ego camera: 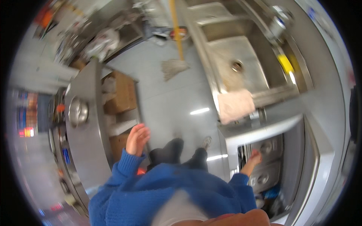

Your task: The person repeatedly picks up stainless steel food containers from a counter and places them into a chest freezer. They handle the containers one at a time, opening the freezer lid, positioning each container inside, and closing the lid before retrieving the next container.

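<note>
My left hand point(138, 138) is raised at the left, beside the edge of a stainless steel counter point(87, 135), with its fingers loosely bent and nothing in them. At the right, my right hand point(255, 158) is over the open top of a steel cabinet point(261, 132) that holds lidded metal containers point(267, 175). It is blurred, and whether it touches a lid cannot be told. A pink cloth point(236, 106) hangs over the near corner of a stainless steel sink point(243, 53). A steel bowl point(78, 111) stands on the left counter.
A mop point(174, 67) with a yellow handle stands on the grey floor ahead. Cardboard boxes point(121, 91) sit on the shelf under the left counter. A yellow object point(285, 63) lies at the sink's right side. Plastic bags point(104, 42) are on the far left counter.
</note>
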Demonstrator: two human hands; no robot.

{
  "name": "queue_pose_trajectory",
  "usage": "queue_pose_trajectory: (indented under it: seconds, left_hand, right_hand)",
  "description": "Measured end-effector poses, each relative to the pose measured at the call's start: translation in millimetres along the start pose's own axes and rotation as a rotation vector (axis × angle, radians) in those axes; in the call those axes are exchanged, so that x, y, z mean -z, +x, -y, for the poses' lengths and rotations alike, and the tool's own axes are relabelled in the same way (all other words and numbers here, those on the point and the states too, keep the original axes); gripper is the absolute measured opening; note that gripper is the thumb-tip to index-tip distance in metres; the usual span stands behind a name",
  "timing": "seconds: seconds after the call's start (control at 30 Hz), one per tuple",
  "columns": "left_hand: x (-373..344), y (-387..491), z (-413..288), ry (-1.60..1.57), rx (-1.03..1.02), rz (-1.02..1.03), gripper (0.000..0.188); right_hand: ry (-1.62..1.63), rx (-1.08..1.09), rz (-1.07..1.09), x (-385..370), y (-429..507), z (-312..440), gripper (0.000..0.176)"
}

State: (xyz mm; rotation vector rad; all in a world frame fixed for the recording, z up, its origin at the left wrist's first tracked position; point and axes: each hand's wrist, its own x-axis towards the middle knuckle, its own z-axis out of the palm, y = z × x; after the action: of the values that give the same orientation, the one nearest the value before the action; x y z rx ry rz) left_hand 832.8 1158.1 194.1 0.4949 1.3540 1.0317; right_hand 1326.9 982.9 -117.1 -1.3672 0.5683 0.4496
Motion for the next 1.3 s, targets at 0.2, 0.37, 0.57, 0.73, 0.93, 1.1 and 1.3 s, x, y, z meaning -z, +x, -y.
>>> queue_pose_trajectory:
  seconds: [0.2,0.37,0.57,0.73,0.93,1.1,1.3]
  left_hand:
    - [65.4,38.9,-36.7,-0.222,-0.096,-0.095,0.024]
    - [126.8,93.4,-88.5,-0.356,-0.168,-0.128,0.026]
    - [188.0,141.6,-166.7,-0.459,-0.293,-0.132,0.027]
    - [218.5,175.6,-201.2,-0.534,-0.315,-0.192,0.027]
    - [245.3,258.4,-234.9,-0.606,-0.313,-0.237,0.027]
    - [261.7,342.7,-293.2,-0.596,-0.339,-0.314,0.033]
    - [282.0,421.8,-387.5,-0.6,-0.475,-0.386,0.031]
  right_hand:
    - [-0.412,0.748,0.56,-157.7,-184.3,32.7,0.044]
    - [-0.537,0.658,1.072,-286.9,-344.2,-36.8,0.04]
    - [-0.662,0.553,1.45,-401.9,-473.0,-118.5,0.037]
    - [-0.795,0.595,1.471,-471.5,-513.0,-157.5,0.036]
    - [-0.936,0.637,1.406,-549.8,-512.9,-204.8,0.034]
    - [-1.021,0.576,1.425,-628.8,-516.4,-260.5,0.031]
    - [-1.002,0.806,1.794,-759.3,-597.0,-330.3,0.036]
